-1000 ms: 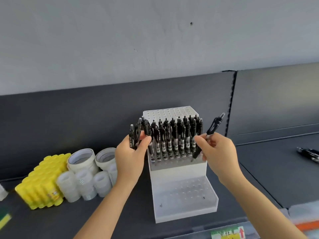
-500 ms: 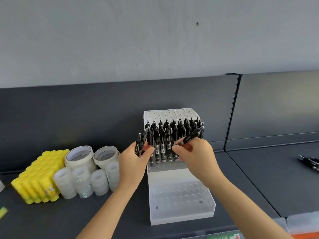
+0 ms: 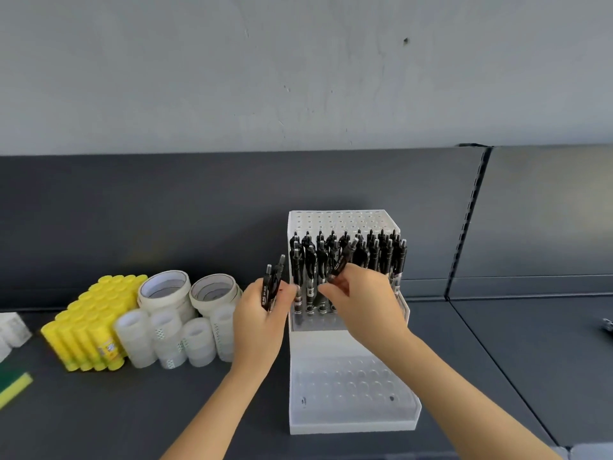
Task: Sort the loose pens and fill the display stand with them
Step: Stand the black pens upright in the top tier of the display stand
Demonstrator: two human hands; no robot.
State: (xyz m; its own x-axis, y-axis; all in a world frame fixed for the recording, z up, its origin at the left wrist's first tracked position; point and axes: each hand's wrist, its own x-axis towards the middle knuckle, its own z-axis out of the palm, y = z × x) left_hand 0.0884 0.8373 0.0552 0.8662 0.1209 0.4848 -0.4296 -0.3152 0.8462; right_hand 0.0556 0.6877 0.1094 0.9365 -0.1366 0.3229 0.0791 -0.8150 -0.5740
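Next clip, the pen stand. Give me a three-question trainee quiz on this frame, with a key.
1. How many pens does the left hand grip? A none; B one; C several.
2. True or false: the stand's lowest tier is full.
3. Fill in: the right hand pinches one pen at the ____ tier.

Key: 1 C; 2 false; 3 middle.
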